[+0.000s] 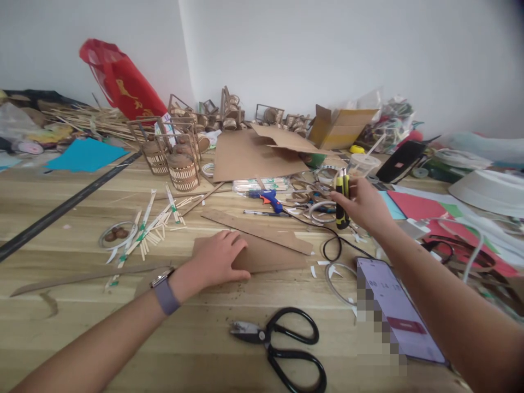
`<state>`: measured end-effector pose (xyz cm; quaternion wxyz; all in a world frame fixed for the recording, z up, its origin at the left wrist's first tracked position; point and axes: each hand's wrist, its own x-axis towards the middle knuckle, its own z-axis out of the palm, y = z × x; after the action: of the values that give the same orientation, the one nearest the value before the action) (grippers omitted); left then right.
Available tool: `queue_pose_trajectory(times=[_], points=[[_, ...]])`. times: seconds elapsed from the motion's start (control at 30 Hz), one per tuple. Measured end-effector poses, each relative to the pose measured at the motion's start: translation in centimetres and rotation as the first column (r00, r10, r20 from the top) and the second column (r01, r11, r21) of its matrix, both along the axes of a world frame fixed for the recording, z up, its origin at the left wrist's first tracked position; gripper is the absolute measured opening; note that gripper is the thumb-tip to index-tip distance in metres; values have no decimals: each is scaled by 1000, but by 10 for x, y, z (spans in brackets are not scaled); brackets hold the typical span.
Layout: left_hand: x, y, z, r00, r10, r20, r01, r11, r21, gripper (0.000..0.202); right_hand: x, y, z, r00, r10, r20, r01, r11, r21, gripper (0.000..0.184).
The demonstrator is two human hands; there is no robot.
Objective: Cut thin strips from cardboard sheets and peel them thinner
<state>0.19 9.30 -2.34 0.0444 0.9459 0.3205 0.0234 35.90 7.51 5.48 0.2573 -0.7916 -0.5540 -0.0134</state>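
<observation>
My left hand (223,256), with a watch on its wrist, rests on a brown cardboard piece (270,252) with thumb and fingers spread apart. A narrower cardboard strip (257,232) lies across the far part of that piece. Raised over the right side of the table, my right hand (364,204) grips a yellow and black utility knife (342,201), held roughly upright. Closest to me lie black-handled scissors (268,341), their blades slightly apart and pointing left. Beyond the cardboard sits a blue glue gun (268,200) beside a pen (262,213).
Small bamboo-sided baskets (183,172) stand at the back left near a large cardboard sheet (237,155). Thin wooden sticks (151,234) are scattered left. A phone (405,316) lies under my right forearm. A drink cup (362,164) stands back right. A black cable (333,245) loops nearby.
</observation>
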Motion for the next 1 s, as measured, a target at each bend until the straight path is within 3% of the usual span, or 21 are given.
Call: queue_pose_trajectory(times=[0.2, 0.33, 0.43, 0.73, 0.83, 1.0], points=[[-9, 2, 12, 997, -61, -49, 59, 997, -43, 65, -16, -17, 15, 920, 9, -391, 30, 995, 95, 43], [-15, -1, 20, 991, -86, -104, 78, 994, -81, 67, -22, -26, 7, 729, 49, -683, -27, 999, 43, 34], [-17, -5, 24, 986, -83, -147, 66, 990, -123, 69, -24, -36, -2, 577, 8, -816, -64, 997, -36, 31], [-4, -7, 20, 986, -117, -118, 97, 981, -166, 86, -56, -82, -27, 188, -153, -970, -356, 910, -213, 27], [6, -7, 15, 984, -123, -127, 103, 983, -154, 97, -74, -94, -34, 119, -169, -978, -379, 903, -202, 36], [7, -11, 8, 988, -65, -143, 52, 994, -95, 100, -104, -120, -37, 81, -167, -983, -499, 847, -185, 74]])
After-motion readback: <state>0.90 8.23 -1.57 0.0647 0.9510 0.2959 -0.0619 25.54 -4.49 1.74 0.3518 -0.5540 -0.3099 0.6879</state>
